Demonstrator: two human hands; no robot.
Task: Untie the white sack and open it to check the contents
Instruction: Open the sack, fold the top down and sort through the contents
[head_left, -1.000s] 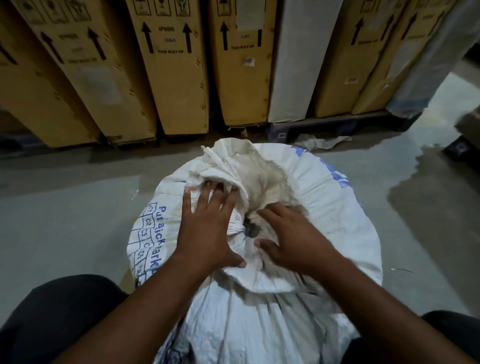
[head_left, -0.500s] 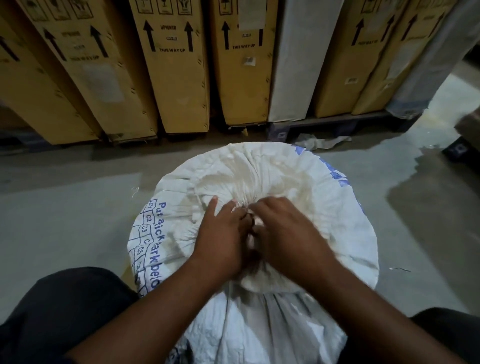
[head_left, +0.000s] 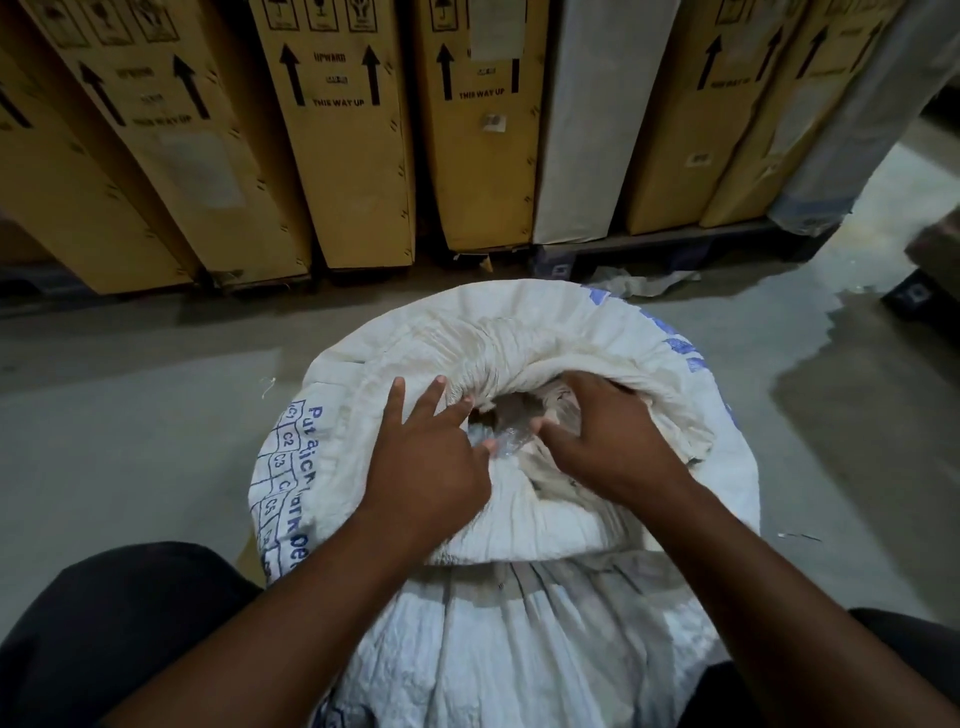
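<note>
Left hand (head_left: 431, 467) and right hand (head_left: 608, 441) spread sack (head_left: 519, 639) mouth.

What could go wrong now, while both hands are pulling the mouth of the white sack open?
1. The opening is small and dark, with something shiny like clear plastic inside; reaching in blind may be unsafe.
2. The white sack looks full; as the left hand and right hand pull, it might tip onto the wet floor.
</note>
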